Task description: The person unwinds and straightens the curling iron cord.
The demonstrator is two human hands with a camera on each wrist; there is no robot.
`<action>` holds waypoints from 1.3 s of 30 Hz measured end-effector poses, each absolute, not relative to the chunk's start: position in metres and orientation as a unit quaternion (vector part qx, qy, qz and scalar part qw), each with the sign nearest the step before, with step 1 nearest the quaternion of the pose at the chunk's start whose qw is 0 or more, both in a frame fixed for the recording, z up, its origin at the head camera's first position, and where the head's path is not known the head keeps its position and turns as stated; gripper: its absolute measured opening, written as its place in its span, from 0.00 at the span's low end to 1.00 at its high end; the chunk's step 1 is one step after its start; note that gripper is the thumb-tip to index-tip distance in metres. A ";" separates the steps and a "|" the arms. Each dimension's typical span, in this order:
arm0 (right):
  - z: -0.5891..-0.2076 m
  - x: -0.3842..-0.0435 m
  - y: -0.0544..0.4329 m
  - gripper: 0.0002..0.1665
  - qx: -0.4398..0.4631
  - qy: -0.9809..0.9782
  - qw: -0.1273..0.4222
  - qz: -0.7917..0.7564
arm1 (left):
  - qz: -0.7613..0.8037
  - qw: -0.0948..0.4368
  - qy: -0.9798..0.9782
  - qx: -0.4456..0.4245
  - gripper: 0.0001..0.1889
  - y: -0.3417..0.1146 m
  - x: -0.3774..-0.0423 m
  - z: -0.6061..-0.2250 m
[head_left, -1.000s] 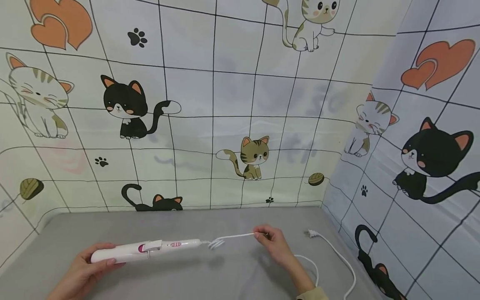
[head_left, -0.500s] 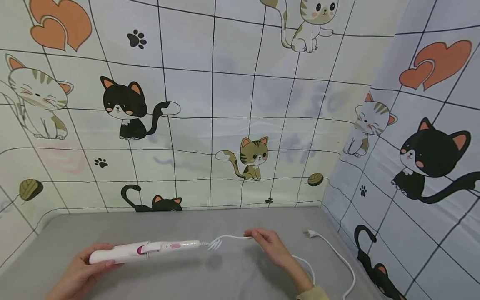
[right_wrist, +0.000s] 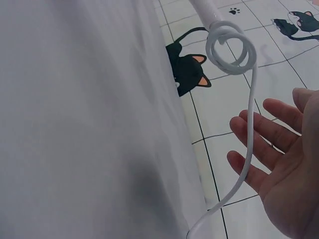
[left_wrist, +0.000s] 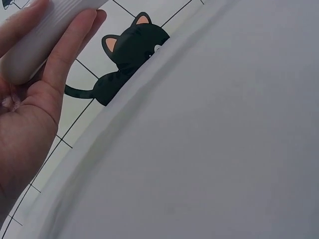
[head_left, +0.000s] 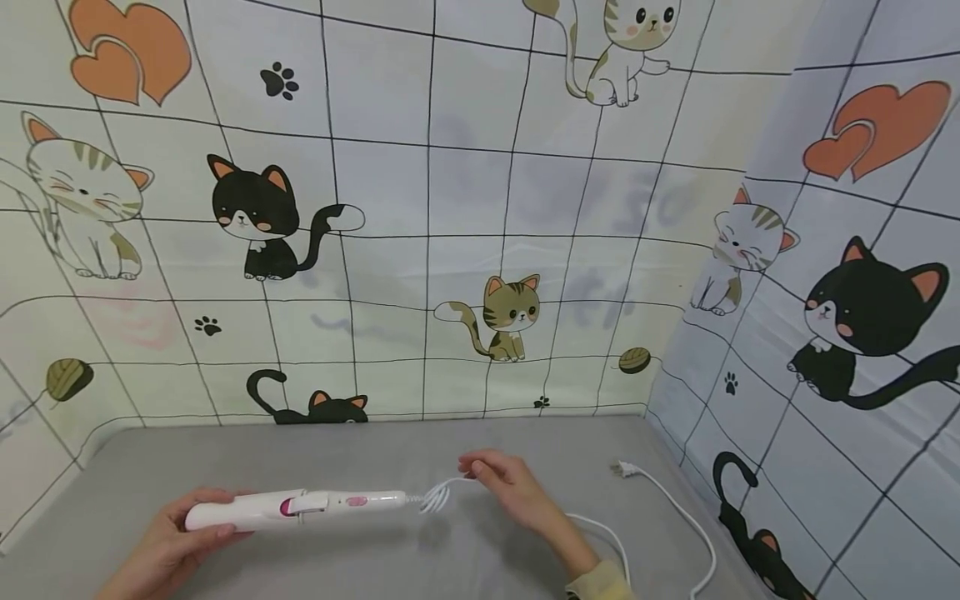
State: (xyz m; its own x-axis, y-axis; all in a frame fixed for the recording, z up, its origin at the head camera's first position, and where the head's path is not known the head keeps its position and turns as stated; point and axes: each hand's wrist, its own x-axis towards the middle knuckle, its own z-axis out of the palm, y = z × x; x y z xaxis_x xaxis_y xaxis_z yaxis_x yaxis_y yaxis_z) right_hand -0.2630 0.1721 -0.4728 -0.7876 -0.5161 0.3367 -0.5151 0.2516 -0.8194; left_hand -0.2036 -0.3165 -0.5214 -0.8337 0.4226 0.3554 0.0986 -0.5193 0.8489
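Note:
A white hair curling iron (head_left: 322, 506) with pink accents is held level above the grey table by my left hand (head_left: 174, 537), which grips its thick left end. In the left wrist view, fingers and thumb curl round that rounded white end (left_wrist: 30, 57). From the iron's right end a white cord comes out in a small bundle of loops (head_left: 435, 498). My right hand (head_left: 517, 493) is at the cord just right of the loops. In the right wrist view, its fingers are loosely spread and the cord (right_wrist: 250, 134) runs across them, not pinched.
The cord trails behind my right forearm onto the grey table (head_left: 360, 567). Its plug (head_left: 624, 468) lies at the right, with more cord (head_left: 697, 533) curving toward the front. Cat-printed sheeting (head_left: 390, 192) stands behind the table and along its right side.
My right hand has moved left along the cord toward the loops, and its pinch on the cord has loosened. The left hand and the curling iron have hardly moved.

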 end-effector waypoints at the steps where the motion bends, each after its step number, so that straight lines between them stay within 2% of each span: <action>1: -0.473 -0.263 0.171 0.20 -0.325 0.789 0.007 -0.522 | 0.828 0.099 0.478 0.275 0.30 -0.316 -0.204 -0.522; 12: -0.477 -0.256 0.165 0.17 -0.355 0.783 0.061 -0.507 | 0.833 0.095 0.460 0.291 0.31 -0.317 -0.201 -0.527; 25: -0.489 -0.251 0.162 0.09 -0.318 0.788 0.064 -0.523 | 0.823 0.095 0.500 0.250 0.29 -0.322 -0.199 -0.526; 32: -0.488 -0.254 0.170 0.07 -0.299 0.813 0.022 -0.500 | 0.829 0.112 0.494 0.238 0.28 -0.325 -0.197 -0.525; 39: -0.478 -0.261 0.182 0.08 -0.308 0.823 -0.012 -0.477 | 0.834 0.096 0.485 0.246 0.29 -0.326 -0.198 -0.527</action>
